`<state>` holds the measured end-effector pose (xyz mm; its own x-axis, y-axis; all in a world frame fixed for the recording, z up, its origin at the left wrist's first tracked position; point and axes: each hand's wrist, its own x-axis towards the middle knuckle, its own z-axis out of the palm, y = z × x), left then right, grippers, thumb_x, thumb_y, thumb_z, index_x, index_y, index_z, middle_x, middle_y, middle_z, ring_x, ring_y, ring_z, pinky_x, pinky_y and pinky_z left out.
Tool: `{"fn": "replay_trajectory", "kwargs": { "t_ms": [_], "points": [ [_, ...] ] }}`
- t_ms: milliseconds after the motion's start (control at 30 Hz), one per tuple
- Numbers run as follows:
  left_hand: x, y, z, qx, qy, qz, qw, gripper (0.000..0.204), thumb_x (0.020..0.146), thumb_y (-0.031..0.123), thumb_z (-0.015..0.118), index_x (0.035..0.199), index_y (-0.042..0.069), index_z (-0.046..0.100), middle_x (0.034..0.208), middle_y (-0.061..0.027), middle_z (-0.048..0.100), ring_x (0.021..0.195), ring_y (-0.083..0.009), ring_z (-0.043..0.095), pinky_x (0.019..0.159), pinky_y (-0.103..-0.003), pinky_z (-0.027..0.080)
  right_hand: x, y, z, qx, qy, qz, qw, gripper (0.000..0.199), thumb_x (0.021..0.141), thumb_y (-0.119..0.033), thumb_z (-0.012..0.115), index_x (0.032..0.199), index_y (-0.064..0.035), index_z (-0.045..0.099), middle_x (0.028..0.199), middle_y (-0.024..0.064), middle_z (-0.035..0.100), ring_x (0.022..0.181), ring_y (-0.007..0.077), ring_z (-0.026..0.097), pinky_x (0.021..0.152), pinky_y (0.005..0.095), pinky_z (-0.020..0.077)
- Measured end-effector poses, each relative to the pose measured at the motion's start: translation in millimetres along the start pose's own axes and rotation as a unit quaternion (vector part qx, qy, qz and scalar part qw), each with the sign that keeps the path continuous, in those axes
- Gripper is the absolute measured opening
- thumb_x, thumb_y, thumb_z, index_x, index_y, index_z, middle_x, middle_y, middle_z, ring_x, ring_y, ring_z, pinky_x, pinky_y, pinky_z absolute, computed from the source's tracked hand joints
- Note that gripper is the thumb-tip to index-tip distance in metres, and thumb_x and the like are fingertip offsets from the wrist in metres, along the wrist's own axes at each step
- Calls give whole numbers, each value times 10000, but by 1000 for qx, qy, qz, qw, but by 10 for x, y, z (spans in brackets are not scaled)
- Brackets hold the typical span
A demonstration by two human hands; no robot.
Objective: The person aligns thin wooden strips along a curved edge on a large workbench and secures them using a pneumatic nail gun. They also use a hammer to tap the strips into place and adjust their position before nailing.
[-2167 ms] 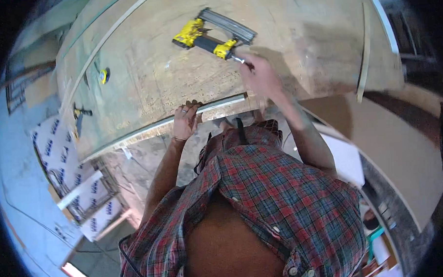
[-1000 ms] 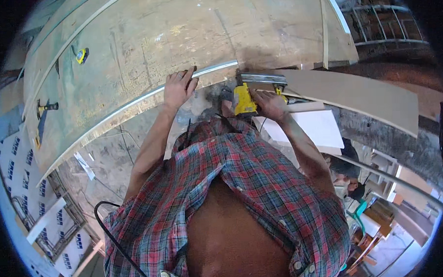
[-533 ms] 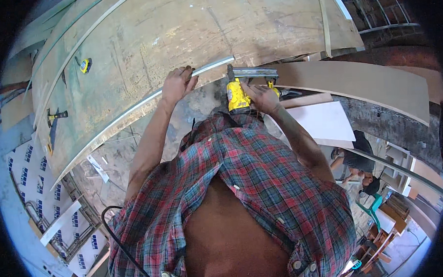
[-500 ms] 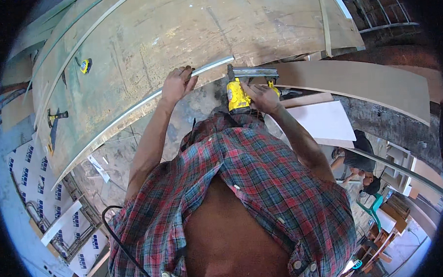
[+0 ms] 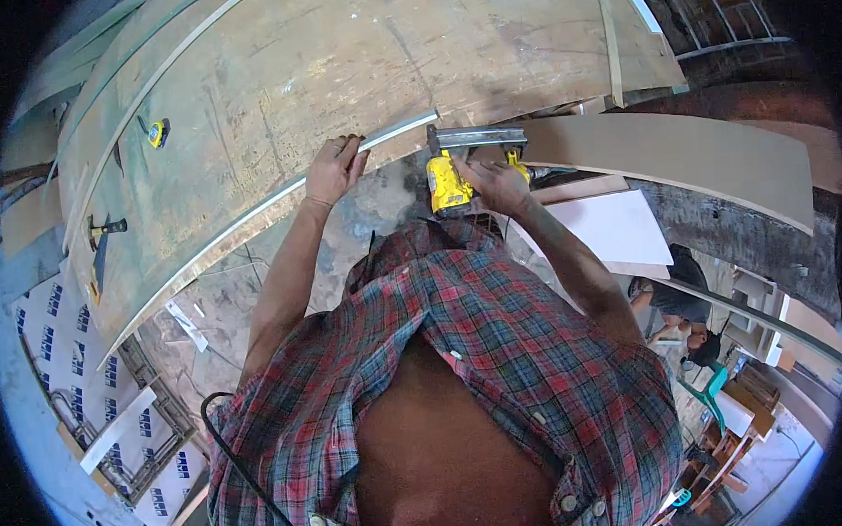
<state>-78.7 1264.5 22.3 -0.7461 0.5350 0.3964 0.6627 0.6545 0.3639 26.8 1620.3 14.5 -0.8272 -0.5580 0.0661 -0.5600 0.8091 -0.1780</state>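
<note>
The left hand (image 5: 334,169) pinches the thin, probably bendy pale strip (image 5: 279,192) along the surface (image 5: 340,62) edge, while the right hand (image 5: 494,182) grips the likely heavy yellow nail gun (image 5: 455,169) by its handle.

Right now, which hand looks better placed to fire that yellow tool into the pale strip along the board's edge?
Right. The right hand already grips the yellow nail gun, its nose at the end of the pale strip. The left hand presses the strip against the board edge.
</note>
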Motion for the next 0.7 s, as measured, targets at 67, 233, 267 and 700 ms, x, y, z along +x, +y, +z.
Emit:
{"fn": "replay_trajectory", "kwargs": {
  "t_ms": [67, 233, 267, 700],
  "points": [
    [-5, -5, -14, -10, -5, -3, 1000, 297, 913, 223, 687, 1125, 15, 670, 984, -148, 655, 859, -323, 622, 775, -411, 531, -26, -10, 30, 15, 58, -24, 998, 804, 840, -289, 652, 1557, -113, 332, 1048, 57, 673, 954, 232, 686, 832, 377, 572],
    [-16, -47, -40, -26, -48, -39, 998, 308, 918, 226, 692, 1146, 20, 692, 1042, -173, 690, 940, -346, 655, 818, -423, 553, 3, -17, -73, 3, -8, 12, 1000, 808, 815, -278, 669, 1544, -126, 356, 1032, 61, 668, 936, 250, 701, 819, 365, 578],
    [-10, -46, -39, -30, -51, -41, 997, 307, 919, 225, 690, 1148, 20, 693, 1048, -175, 690, 946, -348, 655, 825, -423, 553, 24, -26, -102, 11, -22, 26, 999, 802, 805, -263, 680, 1535, -134, 375, 1033, 60, 671, 956, 256, 701, 820, 369, 579],
    [30, -47, -50, -19, -13, 18, 1000, 281, 903, 201, 698, 1126, 31, 677, 927, -126, 645, 807, -304, 612, 711, -409, 529, 57, -14, -96, -23, 49, -1, 999, 832, 756, -215, 719, 1528, -179, 408, 1043, 25, 629, 910, 257, 690, 780, 348, 571]
  ]
}}
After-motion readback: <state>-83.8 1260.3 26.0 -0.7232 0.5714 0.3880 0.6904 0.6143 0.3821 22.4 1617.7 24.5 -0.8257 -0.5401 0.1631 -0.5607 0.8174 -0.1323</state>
